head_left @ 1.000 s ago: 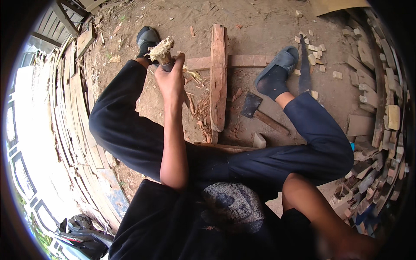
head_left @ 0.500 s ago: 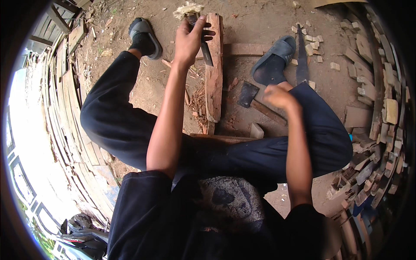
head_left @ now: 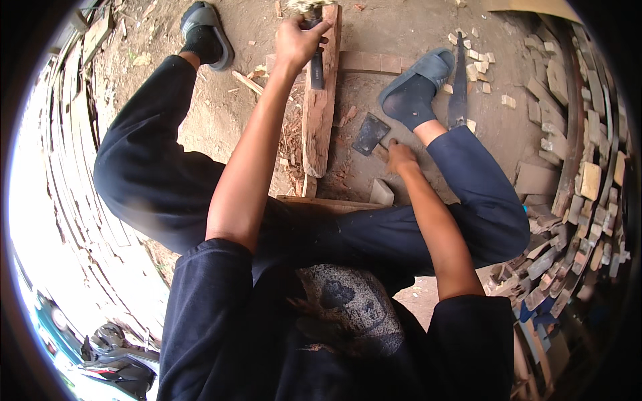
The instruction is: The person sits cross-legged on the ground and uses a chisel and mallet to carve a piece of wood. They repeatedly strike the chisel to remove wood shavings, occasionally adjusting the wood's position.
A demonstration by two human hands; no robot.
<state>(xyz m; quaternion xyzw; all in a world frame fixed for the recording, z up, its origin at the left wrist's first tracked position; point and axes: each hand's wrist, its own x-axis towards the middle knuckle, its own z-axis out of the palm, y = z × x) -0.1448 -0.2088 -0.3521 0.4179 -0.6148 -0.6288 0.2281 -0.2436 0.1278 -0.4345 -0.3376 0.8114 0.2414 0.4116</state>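
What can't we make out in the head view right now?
- Chisel-like tool: its frayed top is cut off by the upper edge; part of its shaft is hidden by the left hand.
- Hatchet handle: the rest is hidden by the right hand and forearm, so how firmly it is gripped is unclear.
- Tool tip: contact with the wooden beam can't be settled from above.
- Planks at left: partly washed out by glare.

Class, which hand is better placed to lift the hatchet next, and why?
Probably the right hand: it is at the hatchet, while the left hand is farther off and occupied, holding a chisel over the timber.
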